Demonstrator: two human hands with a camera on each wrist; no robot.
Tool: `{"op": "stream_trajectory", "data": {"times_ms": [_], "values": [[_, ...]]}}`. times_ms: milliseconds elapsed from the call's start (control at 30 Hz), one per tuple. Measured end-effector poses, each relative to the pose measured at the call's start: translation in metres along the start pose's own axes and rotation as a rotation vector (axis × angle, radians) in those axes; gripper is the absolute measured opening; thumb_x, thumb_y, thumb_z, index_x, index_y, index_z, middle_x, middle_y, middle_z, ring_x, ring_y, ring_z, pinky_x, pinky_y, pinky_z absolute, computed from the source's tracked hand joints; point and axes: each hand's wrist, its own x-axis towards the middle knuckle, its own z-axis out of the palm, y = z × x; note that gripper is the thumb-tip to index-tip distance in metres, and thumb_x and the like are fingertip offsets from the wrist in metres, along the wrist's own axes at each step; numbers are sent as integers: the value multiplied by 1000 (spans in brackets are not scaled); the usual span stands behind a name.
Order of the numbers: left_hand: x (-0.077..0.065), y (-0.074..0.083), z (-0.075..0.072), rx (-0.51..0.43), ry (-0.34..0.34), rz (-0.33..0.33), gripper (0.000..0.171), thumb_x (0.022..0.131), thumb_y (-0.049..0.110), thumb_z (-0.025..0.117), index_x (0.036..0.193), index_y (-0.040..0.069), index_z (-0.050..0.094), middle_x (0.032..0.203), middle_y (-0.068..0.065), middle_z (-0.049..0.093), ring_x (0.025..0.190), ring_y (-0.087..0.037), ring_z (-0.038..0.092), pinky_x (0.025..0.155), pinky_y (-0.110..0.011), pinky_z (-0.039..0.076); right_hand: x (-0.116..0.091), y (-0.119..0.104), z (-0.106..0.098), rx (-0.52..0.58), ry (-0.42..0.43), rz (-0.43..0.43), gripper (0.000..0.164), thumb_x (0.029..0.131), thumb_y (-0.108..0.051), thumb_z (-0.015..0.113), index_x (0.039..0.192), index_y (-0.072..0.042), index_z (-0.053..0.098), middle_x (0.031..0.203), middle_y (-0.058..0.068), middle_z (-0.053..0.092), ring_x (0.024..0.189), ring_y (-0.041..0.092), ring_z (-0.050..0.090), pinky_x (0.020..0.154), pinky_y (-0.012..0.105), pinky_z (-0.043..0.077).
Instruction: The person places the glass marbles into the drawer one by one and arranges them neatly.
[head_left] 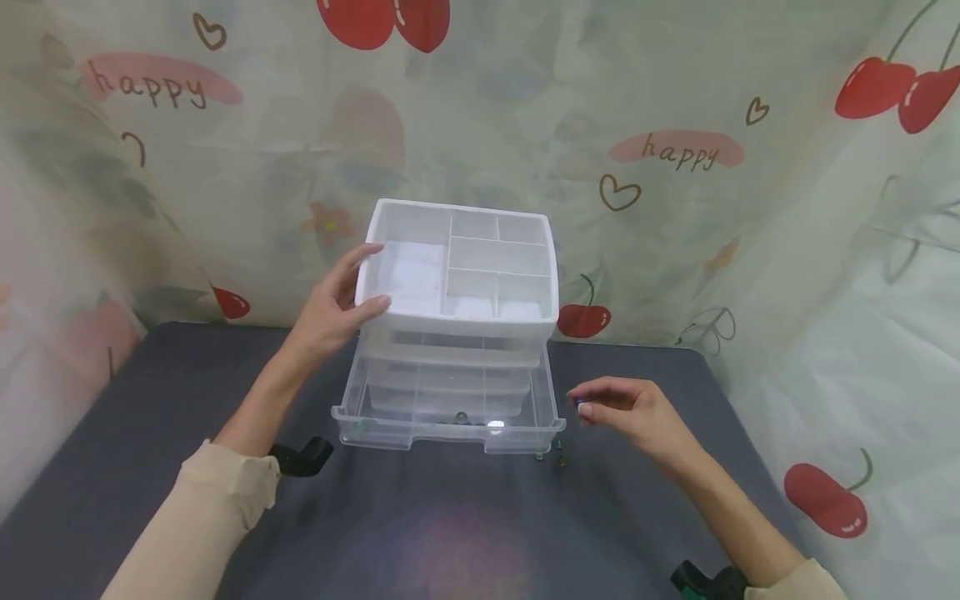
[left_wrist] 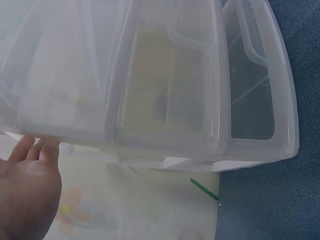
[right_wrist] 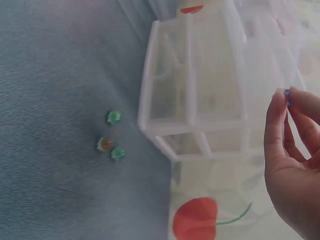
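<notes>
A white plastic drawer organizer (head_left: 408,283) has a divided tray on top, and its clear bottom drawer (head_left: 447,435) is pulled out. My left hand (head_left: 326,312) grips the organizer's left upper side, thumb and a finger over the tray rim; the left wrist view shows fingertips (left_wrist: 49,150) against its side. To the right of the drawer, my right hand (head_left: 630,410) pinches a small blue marble (right_wrist: 287,97) between thumb and fingertips, mostly covered by them. A small clear round piece (head_left: 461,417) lies inside the bottom drawer.
Two green marbles (right_wrist: 114,117) and a brownish one (right_wrist: 104,144) lie on the dark tabletop (head_left: 450,533), just right of the drawer's front corner. Behind the table hangs a curtain (head_left: 480,125) with cherry prints.
</notes>
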Motion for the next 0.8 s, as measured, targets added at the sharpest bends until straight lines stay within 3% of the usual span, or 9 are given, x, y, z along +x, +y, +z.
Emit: {"op": "stream_trajectory", "data": {"times_ms": [533, 800], "values": [[-1, 5, 1, 48, -11, -38, 69, 95, 6, 66, 155, 20, 34, 158, -17, 29, 137, -34, 40, 86, -19, 46, 10, -36, 3, -16, -14, -33, 27, 91, -19, 74, 114, -6, 72, 104, 8, 72, 87, 29, 67, 84, 37, 54], [0, 10, 0, 56, -18, -51, 72, 95, 7, 66, 157, 23, 31, 161, -13, 25, 142, -32, 34, 88, -18, 45, 18, -52, 8, -7, -40, -39, 27, 91, -18, 74, 115, -5, 72, 113, 16, 69, 92, 25, 70, 85, 36, 55]]}}
